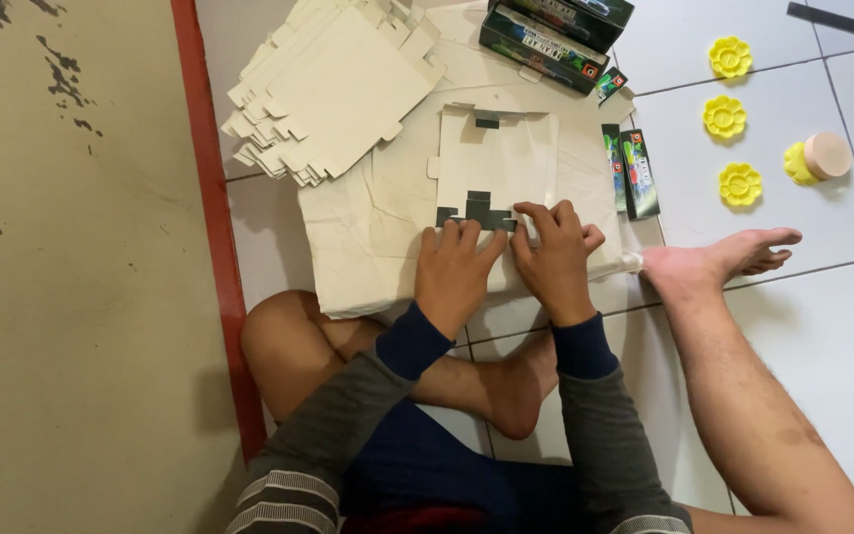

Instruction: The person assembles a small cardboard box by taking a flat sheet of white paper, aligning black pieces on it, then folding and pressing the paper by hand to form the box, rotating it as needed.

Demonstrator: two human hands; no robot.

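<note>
A flat, unfolded cardboard box blank [496,163], white side up with dark flaps along its near edge, lies on a pale cloth [368,227] on the tiled floor. My left hand [455,272] presses flat on the blank's near edge, fingers on the dark flaps. My right hand [554,255] rests right beside it, fingertips pushing down on the same edge. Neither hand lifts anything off the floor.
A fanned stack of white box blanks [333,84] lies at the back left. Folded dark printed boxes [551,30] sit behind, two slim ones [630,173] to the right. Three yellow flower-shaped pieces [726,117] and a pink tape roll [825,155] lie farther right. My bare legs frame the space.
</note>
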